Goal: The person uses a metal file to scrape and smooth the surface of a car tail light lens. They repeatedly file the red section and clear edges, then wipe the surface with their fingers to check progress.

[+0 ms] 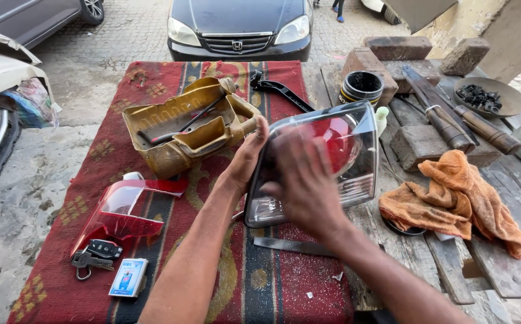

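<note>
Head view: tail lamp seemingly long-axis crosswise.

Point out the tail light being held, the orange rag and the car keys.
tail light (350,141), head view, on its red inner lens.
orange rag (452,192), head view, on its bunched middle.
car keys (99,251), head view, on the black fob.
</note>
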